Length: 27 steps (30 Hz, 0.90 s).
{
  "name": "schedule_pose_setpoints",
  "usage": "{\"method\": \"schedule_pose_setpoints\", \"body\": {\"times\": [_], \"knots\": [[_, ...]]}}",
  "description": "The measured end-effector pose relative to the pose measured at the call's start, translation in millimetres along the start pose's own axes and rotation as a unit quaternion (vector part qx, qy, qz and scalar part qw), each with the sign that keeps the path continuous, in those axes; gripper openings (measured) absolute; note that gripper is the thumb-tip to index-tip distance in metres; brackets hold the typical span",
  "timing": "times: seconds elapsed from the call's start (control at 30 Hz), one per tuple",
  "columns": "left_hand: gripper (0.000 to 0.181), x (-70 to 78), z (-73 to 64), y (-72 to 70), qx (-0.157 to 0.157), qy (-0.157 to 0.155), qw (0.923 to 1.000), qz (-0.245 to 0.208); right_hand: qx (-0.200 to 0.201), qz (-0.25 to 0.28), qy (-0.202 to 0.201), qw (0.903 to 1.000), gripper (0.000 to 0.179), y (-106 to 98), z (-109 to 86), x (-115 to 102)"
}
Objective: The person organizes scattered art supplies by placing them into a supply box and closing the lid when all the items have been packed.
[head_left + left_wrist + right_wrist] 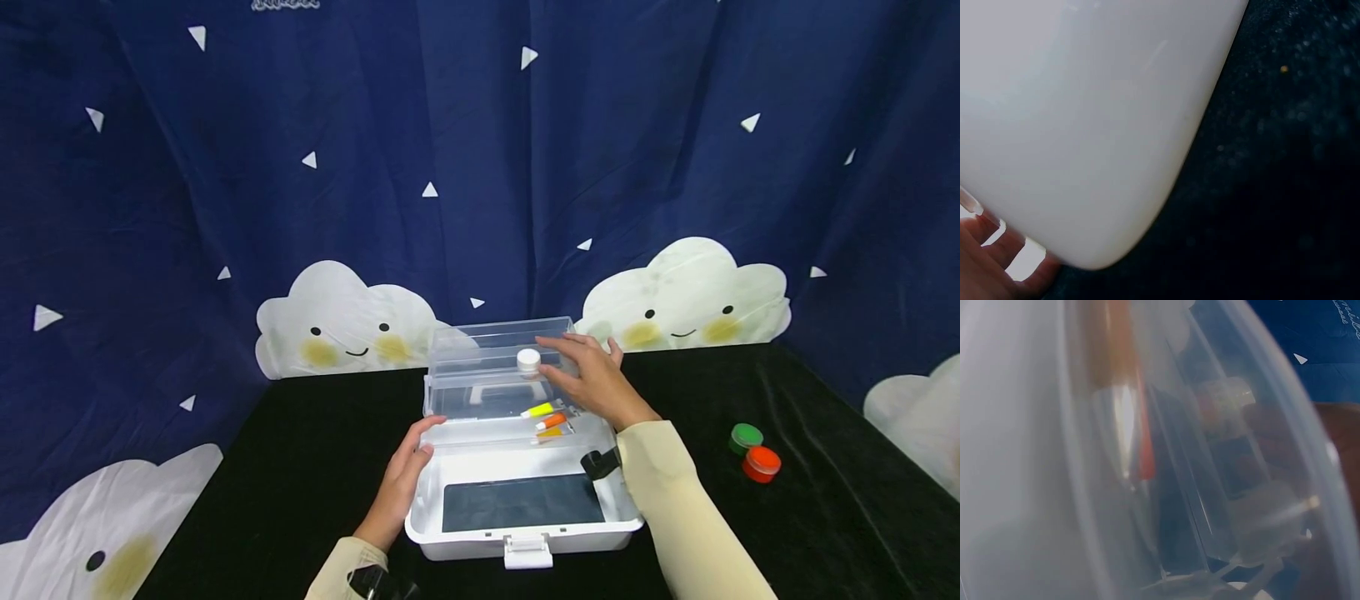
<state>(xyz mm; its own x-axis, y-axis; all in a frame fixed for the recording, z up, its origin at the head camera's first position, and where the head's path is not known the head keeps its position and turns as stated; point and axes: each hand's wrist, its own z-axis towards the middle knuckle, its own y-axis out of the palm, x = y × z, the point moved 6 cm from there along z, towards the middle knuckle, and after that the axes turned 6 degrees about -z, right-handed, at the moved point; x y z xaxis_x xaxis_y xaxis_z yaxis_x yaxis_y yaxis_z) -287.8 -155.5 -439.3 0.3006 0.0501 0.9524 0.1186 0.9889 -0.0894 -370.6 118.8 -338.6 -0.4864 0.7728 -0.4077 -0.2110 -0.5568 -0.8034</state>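
Note:
An open white plastic storage case (525,540) with a clear lid (480,392) folded back stands in the middle. My right hand (596,379) reaches over the lid, thumb and forefinger pinching a small white-capped jar (528,360). Through the clear plastic in the right wrist view, this jar (1225,409) appears beside the fingers. My left hand (401,479) rests on the case's left rim, its fingers slightly bent; several fingers (1035,272) show against the white wall in the left wrist view. Yellow, orange and amber paint tubes (551,422) lie in the shallow tray at the right.
A green-lidded jar (746,437) and a red-orange jar (762,464) stand on the black cloth (330,475) to the right of the case. Inside the case bottom lies a dark flat panel (521,502). A blue curtain (480,167) with white clouds hangs behind.

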Motion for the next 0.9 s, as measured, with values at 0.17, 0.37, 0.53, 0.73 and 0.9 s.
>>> {"method": "schedule_pose_setpoints", "body": {"times": [0.17, 0.37, 0.53, 0.73, 0.9], "knots": [[0.035, 0.6, -0.2, 0.5, -0.001, 0.0, 1.0, -0.006, 0.003, 0.003, -0.011, 0.9999, 0.046, -3, -0.6, 0], [0.035, 0.6, 0.5, 0.4, -0.001, -0.001, 0.9999, -0.01, 0.005, 0.003, -0.018, 0.9998, 0.049, -9, -2.0, 2], [0.035, 1.6, 2.8, 1.5, -0.004, 0.001, 0.9998, -0.018, 0.013, 0.005, -0.016, 0.9998, 0.05, -18, -2.0, 2], [0.035, 0.3, 2.0, 3.0, -0.004, 0.003, 0.9999, -0.015, 0.03, 0.009, -0.011, 0.9994, 0.051, -33, -5.4, 4], [0.035, 0.1, 1.3, 0.8, -0.003, -0.002, 1.0, 0.004, 0.026, 0.001, -0.007, 0.9996, 0.051, -38, -14.7, 11]]}}
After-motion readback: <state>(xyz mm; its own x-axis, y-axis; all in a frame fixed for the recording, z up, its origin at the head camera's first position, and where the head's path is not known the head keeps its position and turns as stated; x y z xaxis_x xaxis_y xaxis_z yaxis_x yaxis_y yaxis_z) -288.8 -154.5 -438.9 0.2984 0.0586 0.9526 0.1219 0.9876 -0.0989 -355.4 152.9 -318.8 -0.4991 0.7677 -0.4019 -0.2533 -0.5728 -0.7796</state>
